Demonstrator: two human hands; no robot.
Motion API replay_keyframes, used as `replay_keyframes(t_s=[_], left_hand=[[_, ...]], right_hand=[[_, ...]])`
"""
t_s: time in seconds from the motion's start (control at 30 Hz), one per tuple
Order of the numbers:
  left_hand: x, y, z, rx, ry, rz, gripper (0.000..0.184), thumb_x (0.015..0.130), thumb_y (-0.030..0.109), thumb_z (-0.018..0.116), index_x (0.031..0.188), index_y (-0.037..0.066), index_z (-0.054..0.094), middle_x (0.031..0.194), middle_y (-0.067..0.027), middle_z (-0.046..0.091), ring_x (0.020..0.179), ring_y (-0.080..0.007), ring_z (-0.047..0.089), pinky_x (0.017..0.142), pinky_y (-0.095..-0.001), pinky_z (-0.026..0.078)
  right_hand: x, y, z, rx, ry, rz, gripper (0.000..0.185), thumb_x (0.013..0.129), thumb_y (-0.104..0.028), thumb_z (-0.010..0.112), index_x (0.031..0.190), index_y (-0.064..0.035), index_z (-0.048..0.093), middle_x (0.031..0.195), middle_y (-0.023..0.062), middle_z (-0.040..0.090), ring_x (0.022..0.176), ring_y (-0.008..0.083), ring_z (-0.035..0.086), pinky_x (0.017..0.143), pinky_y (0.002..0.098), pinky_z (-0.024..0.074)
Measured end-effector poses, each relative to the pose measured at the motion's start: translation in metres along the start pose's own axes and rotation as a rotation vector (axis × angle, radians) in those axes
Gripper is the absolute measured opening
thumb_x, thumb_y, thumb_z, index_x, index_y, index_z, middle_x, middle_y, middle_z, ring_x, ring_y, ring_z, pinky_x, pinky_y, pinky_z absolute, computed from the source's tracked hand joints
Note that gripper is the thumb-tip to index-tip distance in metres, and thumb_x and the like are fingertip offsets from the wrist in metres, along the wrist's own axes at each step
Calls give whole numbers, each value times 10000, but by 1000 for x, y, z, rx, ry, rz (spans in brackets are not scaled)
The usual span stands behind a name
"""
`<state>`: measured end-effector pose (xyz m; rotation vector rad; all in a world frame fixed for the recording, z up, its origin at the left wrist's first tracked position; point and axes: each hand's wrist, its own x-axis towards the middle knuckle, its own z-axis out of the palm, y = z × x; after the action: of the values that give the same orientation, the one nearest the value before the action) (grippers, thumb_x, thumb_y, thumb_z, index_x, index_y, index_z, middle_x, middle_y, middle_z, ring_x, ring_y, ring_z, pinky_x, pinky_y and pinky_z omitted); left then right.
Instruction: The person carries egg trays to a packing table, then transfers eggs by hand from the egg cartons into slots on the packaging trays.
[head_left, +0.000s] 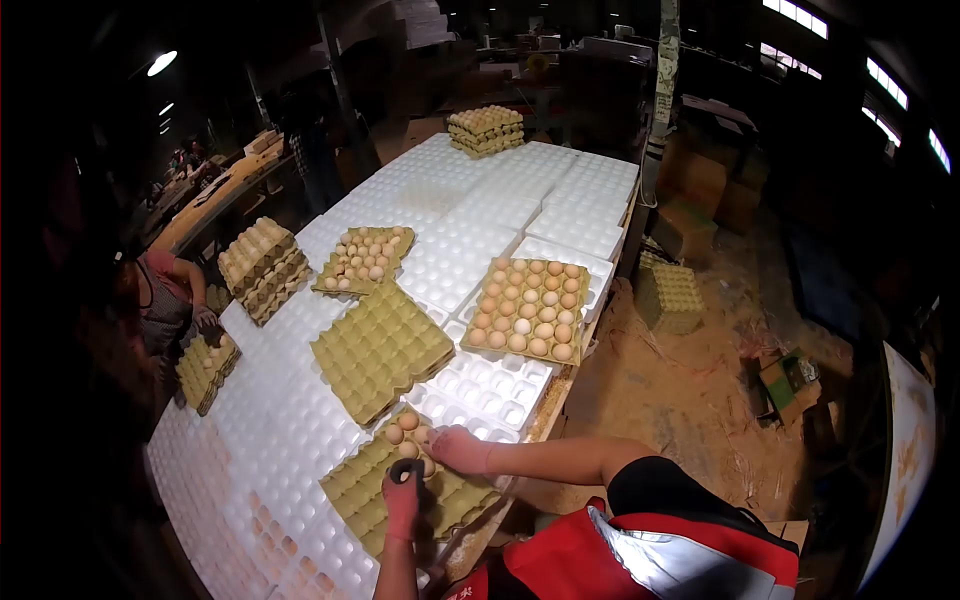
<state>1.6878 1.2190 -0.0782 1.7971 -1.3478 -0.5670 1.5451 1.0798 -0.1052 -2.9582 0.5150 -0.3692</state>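
Observation:
A pulp egg tray (355, 485) lies at the near edge of the table, with several brown eggs (408, 421) in its upper cups. My left hand (402, 505), in a pinkish glove, is closed around a black ring-shaped thing (407, 469) over the tray; its exact kind does not show. From the right, my right hand (458, 450), also gloved, reaches over the tray's upper edge. Its fingers are closed at an egg (422, 435), and they partly hide it.
Beyond sit an egg-less pulp tray stack (380, 350), a full egg tray (527, 310) and a partly filled one (365, 258). White dimpled trays (290, 400) cover the table. Egg stacks (485, 130) stand farther off. Another person (170, 290) works at left; a post (660, 110) rises at right.

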Motion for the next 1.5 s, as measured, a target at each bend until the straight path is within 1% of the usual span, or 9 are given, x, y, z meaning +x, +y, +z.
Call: replay_keyframes(t_s=[0.23,0.37,0.57,0.7,0.8,0.93,1.07,1.2,1.5], left_hand=[[13,-22,20,604,28,178,371,822,194,698,1153,62,596,910,-140,660,827,-300,643,716,-424,526],[10,-12,-39,-1007,-18,-536,491,913,181,663,1378,88,537,957,-21,645,742,-96,579,614,-251,482],[67,-30,9,920,-79,64,388,756,274,752,1086,83,680,1291,-200,558,1148,-358,547,890,-437,502],[82,-38,7,987,-107,46,272,832,278,671,1020,104,762,1265,-134,589,1143,-305,540,893,-382,480],[-4,-37,-83,-73,232,-411,344,909,375,671,1056,73,747,1099,-63,643,893,-160,602,757,-278,503],[-220,-114,-218,-1071,628,-607,541,952,426,646,1334,46,600,1154,-60,666,804,-77,587,722,-223,489],[-456,-156,-299,-389,1489,-1041,409,821,303,822,1098,22,716,908,-19,722,742,-90,628,659,-271,530],[-582,-203,-323,956,1074,-1349,482,718,249,834,1170,143,704,1347,-136,529,1115,-353,579,931,-434,498],[-613,-250,-354,570,977,-981,519,873,130,671,1383,137,572,1311,-115,580,1183,-274,602,927,-367,522]], right_hand=[[-26,56,-63,1770,116,739,386,901,-105,707,1270,-55,608,1053,61,688,817,137,685,726,285,565],[17,49,-48,638,47,331,564,795,-141,782,1322,-213,591,1298,123,532,1058,257,653,823,360,567],[65,27,-6,-214,-34,31,208,784,-136,638,974,-88,707,1157,158,623,943,350,618,713,393,562],[50,15,-38,167,71,201,465,674,-188,852,1118,-134,726,1198,179,625,990,340,641,791,395,540],[78,-43,-62,1130,-114,689,411,933,-315,657,1181,13,670,907,47,655,682,125,633,518,253,446],[128,-207,-41,1318,-655,237,412,934,-301,650,1209,7,663,849,52,709,661,69,610,539,218,445],[153,-399,0,1251,-958,-172,476,857,-229,764,1232,41,652,959,60,691,671,72,618,581,217,475],[167,-546,35,1179,-1079,-467,522,842,-237,773,1273,24,635,1160,112,670,870,167,691,764,302,533],[217,-541,89,945,-831,-256,551,782,-355,791,1270,-127,675,1186,181,656,1125,314,629,963,401,505]])
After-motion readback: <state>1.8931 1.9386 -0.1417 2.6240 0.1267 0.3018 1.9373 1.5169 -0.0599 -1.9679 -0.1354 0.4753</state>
